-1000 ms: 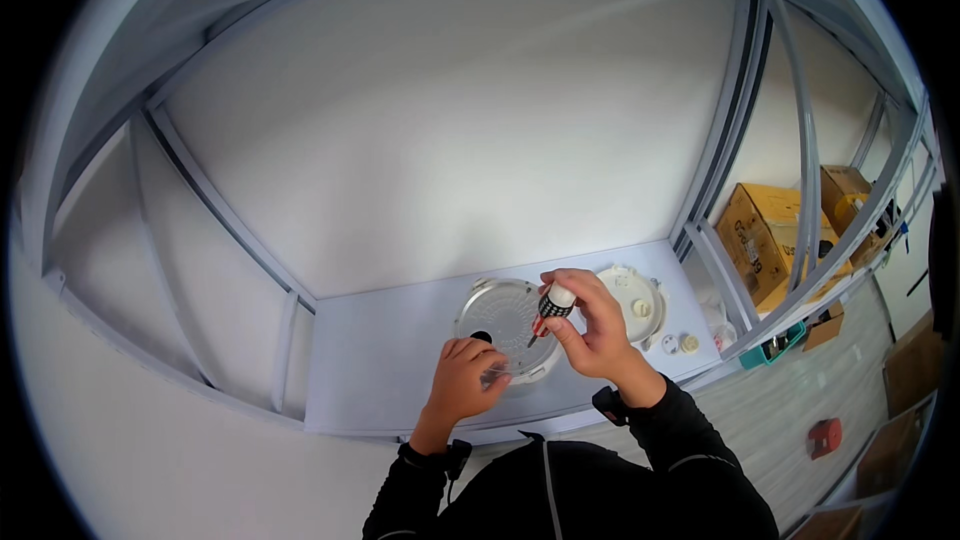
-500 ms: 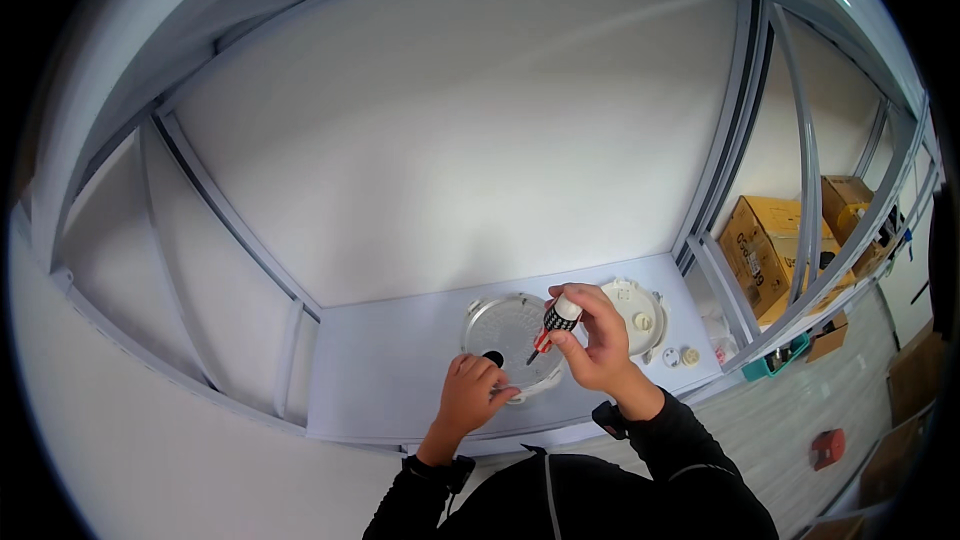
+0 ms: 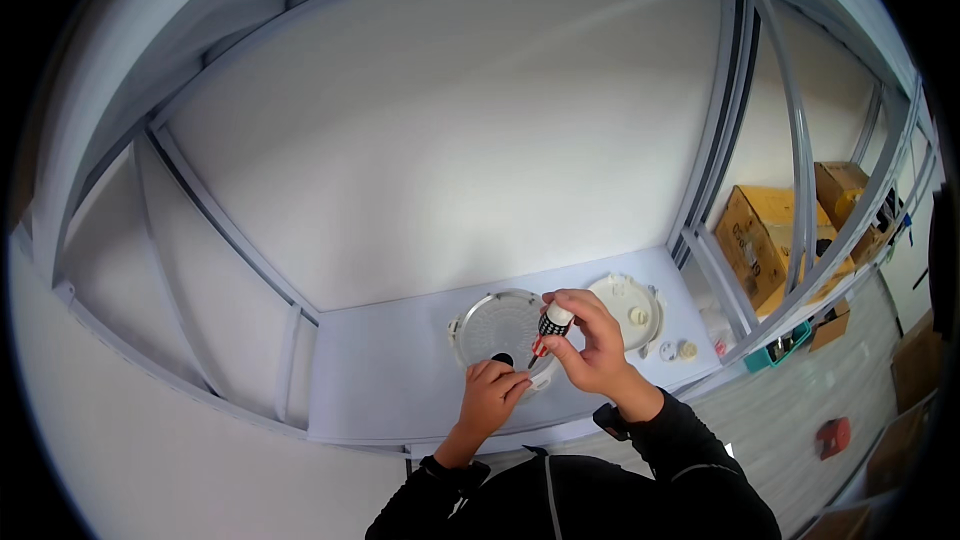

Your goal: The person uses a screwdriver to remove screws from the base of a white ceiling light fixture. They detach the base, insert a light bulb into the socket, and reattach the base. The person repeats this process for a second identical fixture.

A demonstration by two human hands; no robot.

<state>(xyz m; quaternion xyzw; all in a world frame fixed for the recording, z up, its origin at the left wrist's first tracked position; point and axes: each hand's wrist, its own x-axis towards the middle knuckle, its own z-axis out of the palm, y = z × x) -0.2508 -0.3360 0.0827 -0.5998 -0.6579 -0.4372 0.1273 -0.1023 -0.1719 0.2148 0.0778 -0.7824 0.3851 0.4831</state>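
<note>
My right hand [image 3: 598, 345] grips a screwdriver [image 3: 554, 322] with a white-ended, black-and-white patterned handle and a red section; its dark tip points down and left. Fingertips of my left hand [image 3: 490, 395] are pressed together close to that tip, and whatever they hold is too small to make out. Below both hands a round grey disc with a white rim [image 3: 482, 325] lies on the light table [image 3: 385, 370]. A black round spot [image 3: 503, 359] shows on the disc beside my left fingers, which hide part of the near rim.
Right of my right hand lies a round white cover [image 3: 612, 296] with a small cream piece on it. Two small round parts [image 3: 686, 350] sit near the table's right edge. Cardboard boxes [image 3: 760, 245], a teal bin [image 3: 778, 350] and a red stool-like object [image 3: 832, 437] stand beyond.
My left hand has moved right and up, bringing its fingertips to the screwdriver's tip. My right hand keeps its grip on the screwdriver and has shifted slightly. The whole view has shifted a little.
</note>
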